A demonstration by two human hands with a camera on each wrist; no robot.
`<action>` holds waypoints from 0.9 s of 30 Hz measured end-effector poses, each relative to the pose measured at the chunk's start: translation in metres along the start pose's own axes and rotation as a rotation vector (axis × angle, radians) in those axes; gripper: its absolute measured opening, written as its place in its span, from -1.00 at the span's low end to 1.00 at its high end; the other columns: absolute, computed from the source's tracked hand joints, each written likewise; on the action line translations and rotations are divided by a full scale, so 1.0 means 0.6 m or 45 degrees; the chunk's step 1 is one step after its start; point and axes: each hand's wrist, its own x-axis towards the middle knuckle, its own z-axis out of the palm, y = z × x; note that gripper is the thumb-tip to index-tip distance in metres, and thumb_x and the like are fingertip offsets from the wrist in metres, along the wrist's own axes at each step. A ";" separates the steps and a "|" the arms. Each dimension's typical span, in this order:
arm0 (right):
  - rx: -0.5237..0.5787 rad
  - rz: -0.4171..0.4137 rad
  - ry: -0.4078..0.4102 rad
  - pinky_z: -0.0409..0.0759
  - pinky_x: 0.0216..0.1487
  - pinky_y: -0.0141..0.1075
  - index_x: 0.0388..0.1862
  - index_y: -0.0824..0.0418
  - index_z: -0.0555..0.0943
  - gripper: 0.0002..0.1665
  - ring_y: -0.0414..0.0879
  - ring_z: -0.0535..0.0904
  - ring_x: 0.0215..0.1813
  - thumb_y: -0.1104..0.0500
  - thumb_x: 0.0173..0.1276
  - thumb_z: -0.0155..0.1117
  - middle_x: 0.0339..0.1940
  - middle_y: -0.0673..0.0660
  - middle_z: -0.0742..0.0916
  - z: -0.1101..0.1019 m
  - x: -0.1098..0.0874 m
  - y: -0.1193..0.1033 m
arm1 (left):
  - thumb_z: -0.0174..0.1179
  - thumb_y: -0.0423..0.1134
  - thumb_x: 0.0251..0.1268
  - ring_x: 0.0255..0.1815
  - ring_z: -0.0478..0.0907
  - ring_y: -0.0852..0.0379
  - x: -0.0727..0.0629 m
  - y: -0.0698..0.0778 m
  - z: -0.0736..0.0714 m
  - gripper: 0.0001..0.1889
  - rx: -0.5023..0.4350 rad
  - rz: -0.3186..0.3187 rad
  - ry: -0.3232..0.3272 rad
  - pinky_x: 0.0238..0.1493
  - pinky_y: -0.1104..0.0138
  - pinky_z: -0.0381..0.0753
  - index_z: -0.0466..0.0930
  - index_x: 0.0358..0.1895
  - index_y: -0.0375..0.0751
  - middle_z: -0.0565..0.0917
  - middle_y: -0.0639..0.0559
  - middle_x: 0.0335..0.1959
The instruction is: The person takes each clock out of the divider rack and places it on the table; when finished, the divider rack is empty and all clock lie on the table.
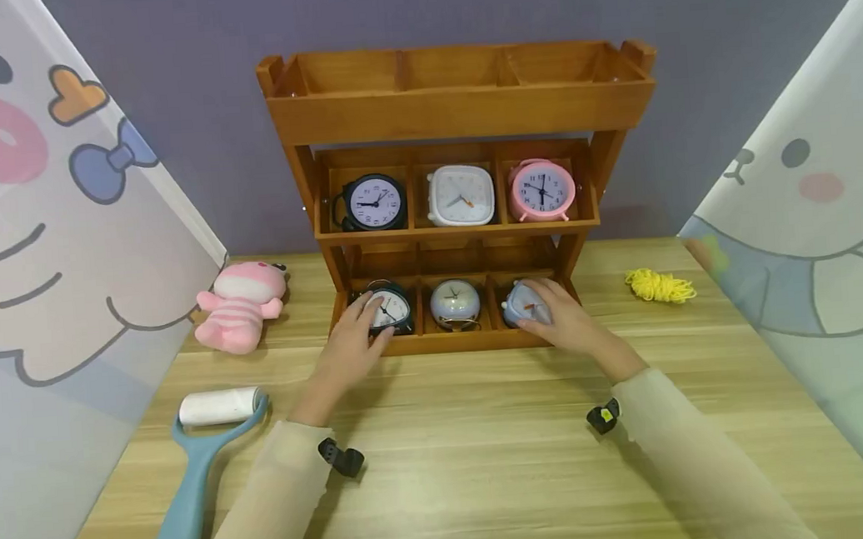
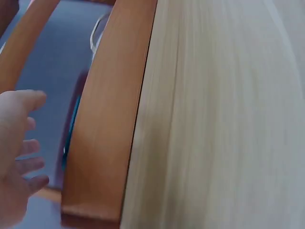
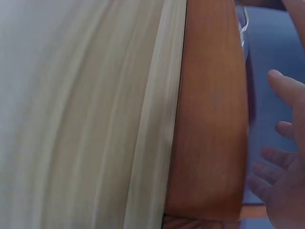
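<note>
Orange-brown wood is shaped into a tiered shelf [image 1: 458,111] with divided compartments, and its lowest tier is reached into by both hands. By the left hand [image 1: 347,348], fingers spread and only loosely bent, a round black-cased clock [image 1: 392,308] is partly covered in the left compartment; in the left wrist view the fingers are seen apart, nothing gripped between them. By the right hand [image 1: 566,320], its fingers likewise parted and relaxed, a pale blue clock [image 1: 521,303] is partly hidden in the right compartment. Whether either clock is touched cannot be told. Between them, a rounded, glossy pale clock [image 1: 455,301] is held in the middle compartment. On the middle tier, a black round clock [image 1: 375,202], a white rounded-square clock [image 1: 461,196] and a pink round clock [image 1: 543,191] are lined up. Smooth, pale, streaked wood grain is shown on the table [image 1: 475,458], where a soft, striped pink plush toy [image 1: 239,310] and a bundled yellow cord [image 1: 661,285] are laid.
</note>
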 end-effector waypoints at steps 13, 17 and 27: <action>-0.048 0.147 -0.110 0.25 0.22 0.24 0.42 0.39 0.25 -0.07 0.40 0.23 0.31 -0.04 0.24 0.42 0.34 0.50 0.33 0.002 0.027 0.029 | 0.07 -0.33 0.42 0.18 0.37 -0.34 -0.031 -0.062 -0.026 -0.53 -0.396 -0.511 0.204 0.15 -0.10 0.38 0.34 0.32 -0.46 0.25 -0.39 0.35; -0.038 0.173 -0.127 0.29 0.18 0.23 0.41 0.39 0.27 -0.05 0.40 0.29 0.25 -0.04 0.19 0.45 0.31 0.53 0.35 0.000 0.034 0.032 | 0.04 -0.39 0.42 0.17 0.37 -0.33 -0.034 -0.071 -0.024 -0.54 -0.542 -0.575 0.211 0.11 -0.06 0.43 0.32 0.33 -0.48 0.26 -0.41 0.32; 0.026 0.205 -0.169 0.22 0.25 0.23 0.40 0.36 0.31 0.01 0.39 0.22 0.32 -0.03 0.09 0.54 0.37 0.52 0.28 -0.002 0.045 0.049 | -0.02 -0.40 0.46 0.30 0.30 -0.28 -0.030 -0.079 -0.020 -0.52 -0.823 -0.736 0.134 0.23 -0.01 0.34 0.27 0.39 -0.45 0.27 -0.39 0.36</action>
